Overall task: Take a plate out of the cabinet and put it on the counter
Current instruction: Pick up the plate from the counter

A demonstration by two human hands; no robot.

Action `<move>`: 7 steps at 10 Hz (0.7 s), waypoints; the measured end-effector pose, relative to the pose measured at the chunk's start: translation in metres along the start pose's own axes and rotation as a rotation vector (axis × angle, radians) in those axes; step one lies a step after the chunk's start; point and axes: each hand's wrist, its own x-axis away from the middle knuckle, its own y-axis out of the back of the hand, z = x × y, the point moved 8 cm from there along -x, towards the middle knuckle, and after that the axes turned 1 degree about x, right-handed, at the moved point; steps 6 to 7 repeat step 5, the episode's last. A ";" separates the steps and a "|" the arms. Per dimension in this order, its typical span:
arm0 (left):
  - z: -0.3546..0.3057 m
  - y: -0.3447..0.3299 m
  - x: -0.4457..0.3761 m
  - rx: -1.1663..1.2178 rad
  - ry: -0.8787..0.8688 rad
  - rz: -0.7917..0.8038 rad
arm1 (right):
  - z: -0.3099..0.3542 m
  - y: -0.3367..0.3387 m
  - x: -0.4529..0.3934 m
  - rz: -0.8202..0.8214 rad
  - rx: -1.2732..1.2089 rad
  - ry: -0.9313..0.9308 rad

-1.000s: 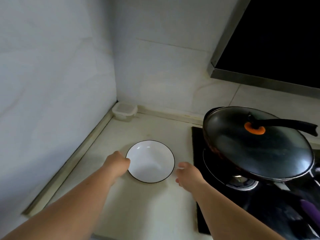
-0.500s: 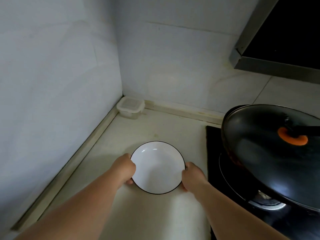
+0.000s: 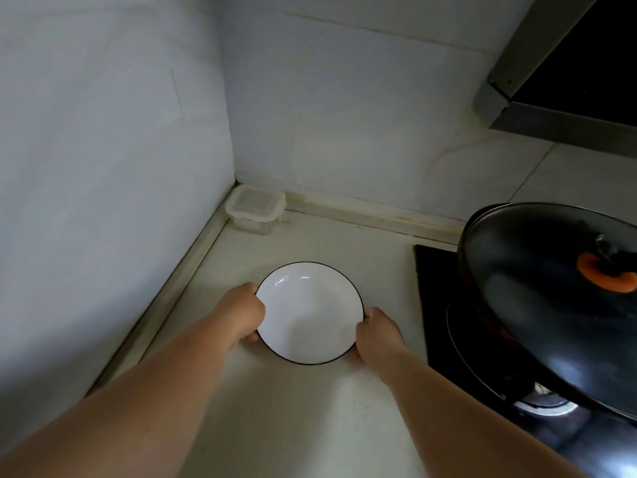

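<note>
- My left hand (image 3: pixel 245 313) is curled on the left rim of the plate (image 3: pixel 309 313), fingers tucked under the edge; my right hand (image 3: pixel 377 334) clasps the right rim the same way.
- The plate is white with a thin dark rim and sits level between my hands, over the pale counter (image 3: pixel 303 408). I cannot tell whether its base touches the counter or hovers just above it.
- To the right, a black stovetop (image 3: pixel 436 305) begins near my right hand, with only a narrow strip of counter between them.
- A large dark pan (image 3: pixel 537 305) stands on the burner under a glass lid with an orange knob (image 3: pixel 606 277); its near edge overhangs the stovetop, above and right of my right hand.
- In the far corner a small lidded clear container (image 3: pixel 255 209) sits against both walls, well apart from the plate.
- The left wall (image 3: pixel 103 167) and its raised trim strip run close along my left forearm, so room is tight on that side.
- Open counter lies beyond the plate toward the back wall (image 3: pixel 344 115), and nearer me beneath my forearms.
- A range hood (image 3: pixel 551 81) juts out at upper right, above the pan.
</note>
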 end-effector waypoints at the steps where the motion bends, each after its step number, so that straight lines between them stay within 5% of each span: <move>1: 0.001 0.000 -0.004 0.000 0.002 0.002 | 0.001 -0.001 -0.002 -0.014 0.006 0.000; 3: 0.007 0.002 -0.004 -0.043 0.040 0.029 | 0.005 0.002 0.005 -0.001 0.069 -0.008; 5: -0.010 0.032 0.003 -0.210 -0.075 -0.173 | 0.005 0.029 0.034 -0.043 0.046 0.019; 7: -0.010 0.032 0.003 -0.210 -0.075 -0.173 | 0.005 0.029 0.034 -0.043 0.046 0.019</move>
